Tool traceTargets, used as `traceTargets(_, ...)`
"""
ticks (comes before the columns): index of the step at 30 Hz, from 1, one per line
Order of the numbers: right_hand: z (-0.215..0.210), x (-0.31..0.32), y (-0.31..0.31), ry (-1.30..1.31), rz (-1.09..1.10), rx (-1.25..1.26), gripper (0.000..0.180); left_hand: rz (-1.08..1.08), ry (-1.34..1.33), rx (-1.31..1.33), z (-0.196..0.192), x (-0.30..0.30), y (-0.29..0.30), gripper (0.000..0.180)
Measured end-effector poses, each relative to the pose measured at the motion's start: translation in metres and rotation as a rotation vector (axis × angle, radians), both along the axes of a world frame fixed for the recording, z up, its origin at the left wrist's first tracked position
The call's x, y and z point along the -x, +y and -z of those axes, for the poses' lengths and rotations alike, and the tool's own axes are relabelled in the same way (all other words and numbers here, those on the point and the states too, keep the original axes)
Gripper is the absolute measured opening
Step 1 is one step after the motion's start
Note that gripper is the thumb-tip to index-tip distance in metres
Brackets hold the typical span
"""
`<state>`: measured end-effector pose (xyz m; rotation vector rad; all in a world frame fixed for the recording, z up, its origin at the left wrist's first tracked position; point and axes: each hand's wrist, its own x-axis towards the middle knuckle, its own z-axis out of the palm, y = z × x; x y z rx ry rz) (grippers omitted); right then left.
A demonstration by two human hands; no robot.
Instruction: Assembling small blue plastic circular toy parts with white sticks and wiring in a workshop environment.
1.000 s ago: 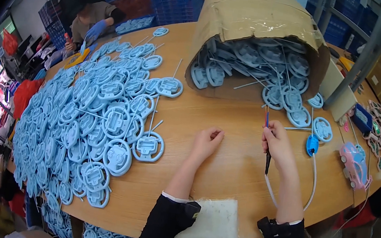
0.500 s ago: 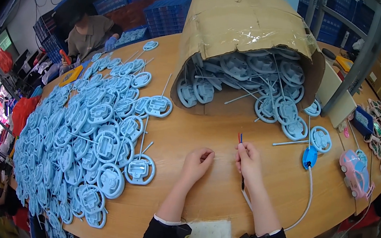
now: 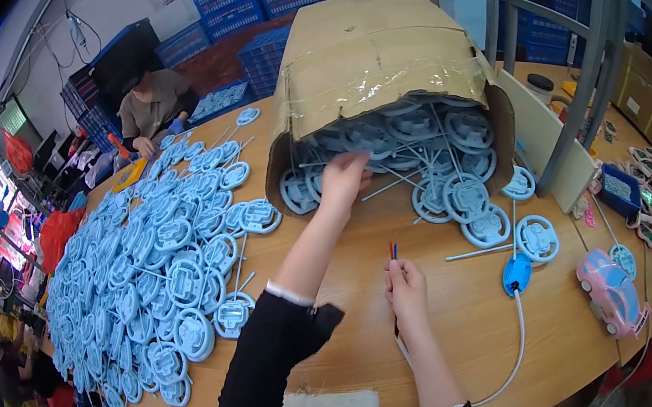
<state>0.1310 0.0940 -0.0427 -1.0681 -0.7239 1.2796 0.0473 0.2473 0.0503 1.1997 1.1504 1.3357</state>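
Cable with thin red and blue wire ends is pinched in the person's right hand, a little right of the middle of the frame. The left hand is apart from it, higher up, at the mouth of a big brown cardboard box. Its fingers bend, but one cannot tell if they touch the light blue toy steering wheels there. A big pile of blue wheels covers the left side of the worktop. At the right sits a pink toy car.
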Motion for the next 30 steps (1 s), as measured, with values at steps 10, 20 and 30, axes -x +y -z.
traceTargets(10,0.002,-0.007,-0.001,0.076,0.046,0.080,0.014,-1.011,0.739,-0.117,0.035,-0.021,0.093,0.073)
traceTargets(20,-0.006,-0.007,-0.004,0.076,0.115,0.099,0.014,0.021,-0.242,0.118,0.007,0.027,-0.046,0.029)
traceTargets(30,-0.022,0.043,-0.036,-0.113,-0.430,0.006,0.022,-0.251,-0.017,-0.032,0.063,0.136,-0.155,0.027)
